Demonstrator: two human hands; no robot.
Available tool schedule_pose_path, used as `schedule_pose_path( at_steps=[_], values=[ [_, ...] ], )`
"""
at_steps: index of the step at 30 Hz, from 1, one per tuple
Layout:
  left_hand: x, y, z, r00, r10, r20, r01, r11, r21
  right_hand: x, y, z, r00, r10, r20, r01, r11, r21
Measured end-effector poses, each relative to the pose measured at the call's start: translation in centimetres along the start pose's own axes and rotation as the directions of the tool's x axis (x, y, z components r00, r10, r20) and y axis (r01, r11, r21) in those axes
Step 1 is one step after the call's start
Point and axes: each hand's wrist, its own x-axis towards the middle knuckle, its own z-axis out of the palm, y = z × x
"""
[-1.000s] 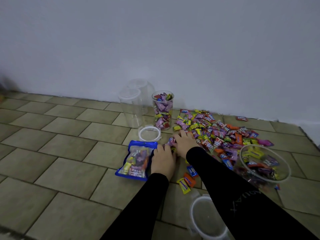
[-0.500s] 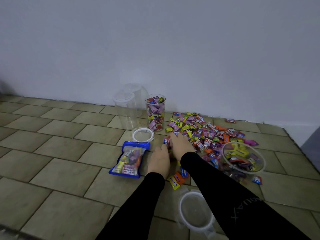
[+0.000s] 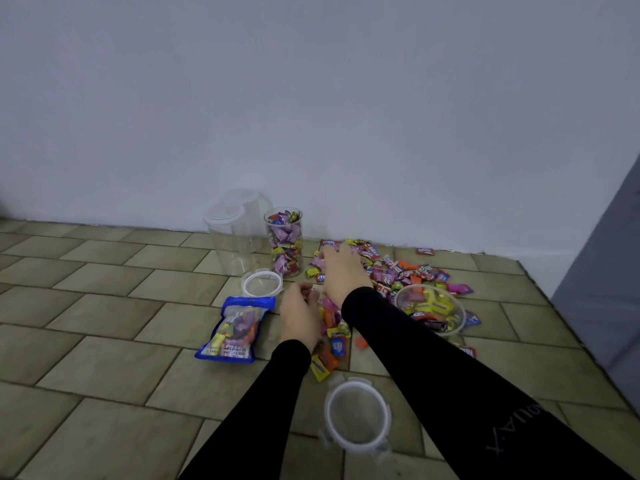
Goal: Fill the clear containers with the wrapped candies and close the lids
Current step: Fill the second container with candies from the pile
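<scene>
Partly hidden: right hand (image 3: 341, 271) lying back-up over the wrapped candies (image 3: 398, 271), fingers spread and reaching into the far edge, grasp impossible to tell; left hand (image 3: 299, 315) curled, seemingly pinching a candy at its fingertips, blurred. Just beyond the left fingertips, loose lid (image 3: 262, 284) flat on the floor; past it, tall candy-filled container (image 3: 284, 241) upright, long axis vertical, mouth upward.
</scene>
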Motion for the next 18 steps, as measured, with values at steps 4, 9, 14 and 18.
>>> schedule_pose_path(
  at_steps=[4,9,14,18],
  values=[
    [-0.6,2.2,0.4,0.996,0.07,-0.063,-0.078,0.987,-0.142,-0.4,0.6,-2.7,0.996,-0.033,-0.084,0.045,0.989,0.142],
    [-2.8,6.2,1.2,0.974,0.192,-0.12,-0.219,0.933,-0.286,-2.3,3.2,-7.1,0.982,0.011,-0.189,0.064,0.919,0.389],
    [-5.5,9.3,2.2,0.962,0.227,-0.153,-0.271,0.86,-0.432,-4.6,6.6,-9.6,0.931,0.086,-0.355,0.148,0.8,0.582],
    [-7.9,10.7,3.4,0.965,0.231,-0.124,-0.26,0.778,-0.572,-6.4,8.7,-9.5,0.887,0.208,-0.413,0.182,0.663,0.726]
  ],
)
